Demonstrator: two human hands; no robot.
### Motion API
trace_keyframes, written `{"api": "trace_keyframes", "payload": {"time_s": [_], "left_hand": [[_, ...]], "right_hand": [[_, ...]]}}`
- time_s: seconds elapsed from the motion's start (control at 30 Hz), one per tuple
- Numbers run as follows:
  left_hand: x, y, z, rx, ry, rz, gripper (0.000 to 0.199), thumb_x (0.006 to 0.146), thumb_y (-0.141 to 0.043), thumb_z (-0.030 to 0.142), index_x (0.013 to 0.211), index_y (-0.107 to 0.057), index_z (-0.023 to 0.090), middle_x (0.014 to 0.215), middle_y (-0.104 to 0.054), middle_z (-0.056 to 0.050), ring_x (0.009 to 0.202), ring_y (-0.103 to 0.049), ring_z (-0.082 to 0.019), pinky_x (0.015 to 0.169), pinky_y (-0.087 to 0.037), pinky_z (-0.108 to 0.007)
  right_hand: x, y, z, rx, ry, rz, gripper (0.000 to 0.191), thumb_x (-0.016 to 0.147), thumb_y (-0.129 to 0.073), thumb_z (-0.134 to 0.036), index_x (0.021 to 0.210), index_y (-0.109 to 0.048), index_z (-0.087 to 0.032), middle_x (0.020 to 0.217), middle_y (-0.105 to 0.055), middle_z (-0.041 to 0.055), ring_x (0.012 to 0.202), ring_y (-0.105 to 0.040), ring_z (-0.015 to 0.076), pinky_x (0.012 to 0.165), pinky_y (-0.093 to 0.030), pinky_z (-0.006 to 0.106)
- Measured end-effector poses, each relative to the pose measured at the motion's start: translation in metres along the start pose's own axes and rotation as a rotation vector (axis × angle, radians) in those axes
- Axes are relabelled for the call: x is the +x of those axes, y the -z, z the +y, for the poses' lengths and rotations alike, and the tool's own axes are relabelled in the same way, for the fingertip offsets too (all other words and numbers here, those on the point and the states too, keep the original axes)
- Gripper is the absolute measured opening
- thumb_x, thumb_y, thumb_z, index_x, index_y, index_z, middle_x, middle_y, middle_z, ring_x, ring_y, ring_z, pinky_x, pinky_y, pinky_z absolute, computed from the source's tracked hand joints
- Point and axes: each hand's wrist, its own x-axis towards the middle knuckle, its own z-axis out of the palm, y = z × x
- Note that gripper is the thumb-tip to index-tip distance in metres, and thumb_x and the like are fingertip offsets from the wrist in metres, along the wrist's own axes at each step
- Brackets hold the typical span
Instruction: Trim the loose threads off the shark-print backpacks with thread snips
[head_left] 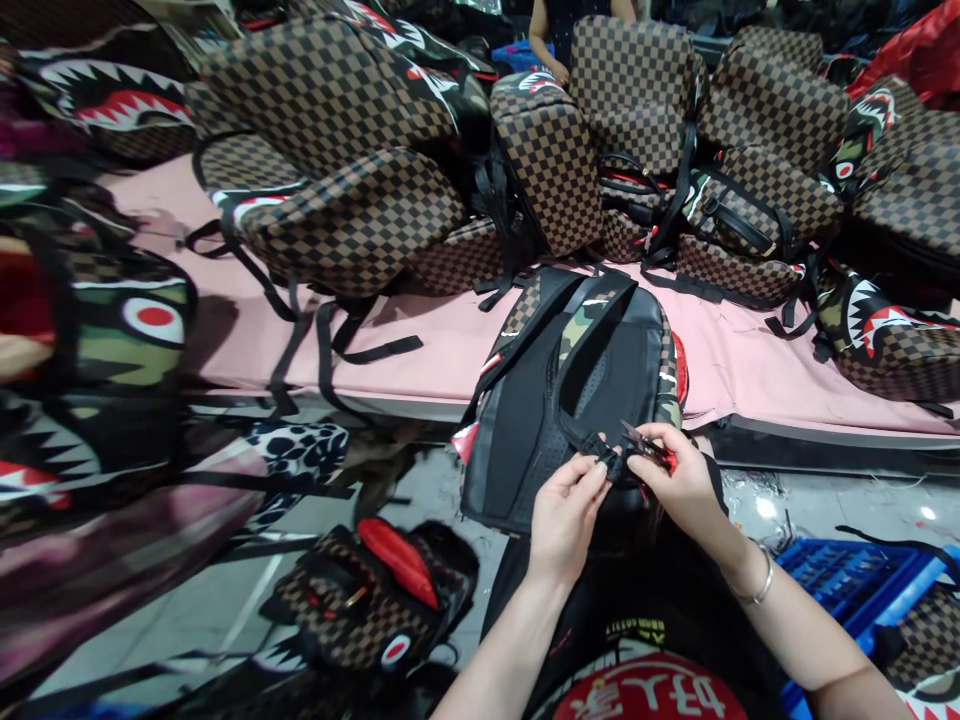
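a: starting with my only view, the head camera: how is the left hand (pixel 568 505)?

b: i see its thumb and fingertips pinched together on a bunched black strap end (pixel 610 462).

a: and the right hand (pixel 679 480)?

b: i see those fingers curled and clamped on small snips (pixel 666 458) with some red on the handle. the dark tips point toward the strap end, just beside it. i cannot tell whether the blades are parted.

a: where is the backpack (pixel 510 455) i'm watching?

b: right in front of me, black padded back upward, its upper part on the pink bench cover (pixel 390 355), its lower part reaching past the front edge toward the wearer. checkered and camouflage fabric shows along its sides.

a: anything around it?

b: beyond it i have a row of brown-and-black checkered backpacks (pixel 551 165), some with shark-mouth prints. a red-lined backpack (pixel 397 565) sits low on my left, a blue crate (pixel 832 575) low on my right.

a: other people?

b: across the bench i catch a co-worker's arm (pixel 541 42); at my left edge, another person's blurred hand (pixel 22 357) near a shark-print bag (pixel 142 325).
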Motion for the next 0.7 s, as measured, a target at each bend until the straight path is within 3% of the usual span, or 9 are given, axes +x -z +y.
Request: {"api": "trace_keyframes", "payload": {"time_s": [0.13,0.3,0.7], "left_hand": [[0.004,0.006,-0.008,0.081,-0.141,0.078,0.019,0.057,-0.077,0.022,0.074,-0.071,0.016,0.092,-0.066,-0.003,0.097,-0.060,-0.018,0.096,-0.040,-0.031],[0.004,0.008,-0.011,0.129,-0.166,0.022,0.017,0.059,-0.076,0.023,0.075,-0.071,0.017,0.099,-0.062,-0.004,0.099,-0.060,-0.020,0.095,-0.040,-0.032],[0.001,0.005,-0.005,0.300,-0.237,-0.017,0.014,0.062,-0.073,0.022,0.075,-0.072,0.016,0.110,-0.056,-0.009,0.104,-0.057,-0.025,0.094,-0.042,-0.034]], "right_hand": [[-0.019,0.018,-0.005,-0.158,0.069,-0.033,0.017,0.082,-0.051,-0.027,0.097,-0.055,-0.020,0.069,-0.059,-0.0024,0.058,-0.054,0.0109,0.058,-0.044,0.022],[-0.032,0.027,-0.002,-0.262,0.242,-0.050,0.012,0.081,-0.057,-0.029,0.088,-0.059,-0.019,0.071,-0.061,-0.0003,0.054,-0.051,0.0105,0.052,-0.040,0.022],[-0.023,0.027,-0.008,-0.451,0.469,-0.127,0.014,0.084,-0.053,-0.028,0.091,-0.061,-0.019,0.078,-0.067,0.0044,0.071,-0.062,0.0153,0.064,-0.046,0.024]]}}
